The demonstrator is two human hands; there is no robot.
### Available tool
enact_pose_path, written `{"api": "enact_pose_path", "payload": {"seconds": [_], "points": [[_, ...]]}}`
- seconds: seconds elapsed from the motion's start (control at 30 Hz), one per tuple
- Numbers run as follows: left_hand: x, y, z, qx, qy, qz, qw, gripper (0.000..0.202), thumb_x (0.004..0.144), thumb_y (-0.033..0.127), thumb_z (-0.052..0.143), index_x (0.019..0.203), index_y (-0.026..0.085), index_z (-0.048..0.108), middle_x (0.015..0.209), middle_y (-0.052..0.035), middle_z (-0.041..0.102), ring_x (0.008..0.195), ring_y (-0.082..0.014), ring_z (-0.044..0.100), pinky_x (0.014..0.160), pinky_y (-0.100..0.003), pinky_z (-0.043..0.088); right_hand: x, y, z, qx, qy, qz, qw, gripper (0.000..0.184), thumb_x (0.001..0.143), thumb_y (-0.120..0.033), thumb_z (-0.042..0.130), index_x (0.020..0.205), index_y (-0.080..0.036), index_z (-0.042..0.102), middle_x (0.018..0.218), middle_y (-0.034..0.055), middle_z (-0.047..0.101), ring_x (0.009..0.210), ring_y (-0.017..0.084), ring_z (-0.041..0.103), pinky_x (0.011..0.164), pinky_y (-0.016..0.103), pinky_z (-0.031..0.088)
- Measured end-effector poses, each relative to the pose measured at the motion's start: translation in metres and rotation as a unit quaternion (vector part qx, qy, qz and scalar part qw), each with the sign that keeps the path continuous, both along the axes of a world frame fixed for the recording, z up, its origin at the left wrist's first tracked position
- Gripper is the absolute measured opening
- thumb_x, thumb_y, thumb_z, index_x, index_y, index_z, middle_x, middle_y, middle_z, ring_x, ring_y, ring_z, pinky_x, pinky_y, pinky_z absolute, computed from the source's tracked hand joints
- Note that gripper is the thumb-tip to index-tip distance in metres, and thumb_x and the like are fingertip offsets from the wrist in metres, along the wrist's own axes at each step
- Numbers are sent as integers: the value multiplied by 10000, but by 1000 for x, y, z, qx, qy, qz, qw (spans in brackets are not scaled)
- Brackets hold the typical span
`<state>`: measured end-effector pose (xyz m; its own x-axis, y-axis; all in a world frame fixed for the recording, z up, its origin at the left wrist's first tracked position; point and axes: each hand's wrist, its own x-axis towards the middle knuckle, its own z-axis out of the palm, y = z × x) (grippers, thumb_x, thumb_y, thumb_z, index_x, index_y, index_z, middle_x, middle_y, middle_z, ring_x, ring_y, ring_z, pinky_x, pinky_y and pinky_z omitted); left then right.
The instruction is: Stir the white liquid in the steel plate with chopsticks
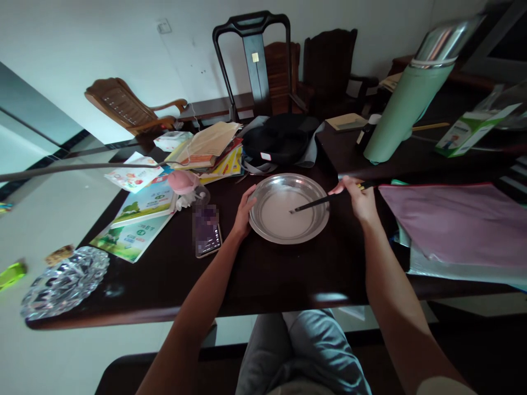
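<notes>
A round, shallow metal dish (289, 239) rests on the dark table in front of me. My left hand (245, 211) steadies its left rim, fingers along the outside edge. From the right, my right hand (357, 196) grips black chopsticks (315, 203) with gold bands near the upper end. They slant down to the left over the dish, their pale tips at about its middle. Whether the tips touch the bottom, I cannot tell. The dish's inside looks plain grey, with no food that I can make out.
A phone (207, 233) and a pink-topped item (183, 182) lie left, near booklets (135, 233) and a glass dish (68, 280). Behind are a black bag (280, 137) and stacked books (212, 145). At right stand a green thermos (407, 107) and a mauve folder (457, 225).
</notes>
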<state>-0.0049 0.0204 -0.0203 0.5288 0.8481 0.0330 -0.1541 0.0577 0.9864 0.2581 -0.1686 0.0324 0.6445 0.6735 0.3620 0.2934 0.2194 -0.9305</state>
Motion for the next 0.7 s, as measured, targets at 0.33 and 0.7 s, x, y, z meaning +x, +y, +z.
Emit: {"api": "enact_pose_path", "payload": {"seconds": [0.33,0.7], "points": [[0,-1,1,-2,0,2,1000,653,781,592,836,1344,292,693,1509,-82,657,1362,-359,616,1141,-505,505,0,1,-4,-10,-28,6,1000,553,816,-821,706,661,-292,749,703,32,785,774,277,769,889,460,600],[-1,0,0,-2,0,1,1000,619,809,562,819,1351,291,692,1498,-81,663,1366,-351,614,1155,-503,494,-2,3,-5,-28,-52,43,997,535,830,-796,712,695,-280,762,770,39,812,831,277,787,886,443,603]]}}
